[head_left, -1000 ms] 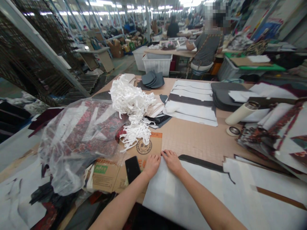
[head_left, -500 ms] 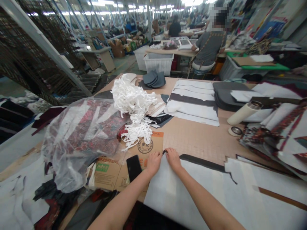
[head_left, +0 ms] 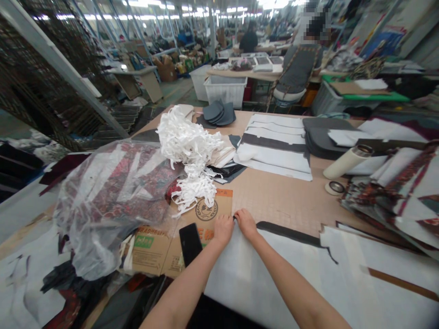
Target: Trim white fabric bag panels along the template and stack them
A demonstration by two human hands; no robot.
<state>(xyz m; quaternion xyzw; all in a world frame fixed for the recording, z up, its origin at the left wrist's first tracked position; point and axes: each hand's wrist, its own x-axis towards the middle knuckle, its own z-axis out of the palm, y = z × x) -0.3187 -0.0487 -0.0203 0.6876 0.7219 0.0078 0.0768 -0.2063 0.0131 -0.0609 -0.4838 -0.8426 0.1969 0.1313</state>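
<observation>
A large white sheet (head_left: 236, 265) with a dark strip (head_left: 291, 232) along its far edge lies on the table in front of me. At the sheet's far left corner, my left hand (head_left: 224, 228) and my right hand (head_left: 246, 223) are side by side, fingers bent and pinching a small dark bit of the edge (head_left: 235, 217) between them. Both sets of fingertips nearly touch. Left of my left hand, a black phone (head_left: 190, 243) rests on flattened printed cardboard (head_left: 151, 249).
Tangled white strips (head_left: 188, 139) and a clear plastic bag of patterned fabric (head_left: 116, 187) lie left. White panels (head_left: 274, 157), dark pads (head_left: 325, 137), a cream bottle (head_left: 348, 162) and its lid (head_left: 334, 187) lie farther off. A person in grey (head_left: 300, 68) sits beyond.
My left hand has moved slightly right, closer to my right hand at the sheet's corner. The view has shifted a little.
</observation>
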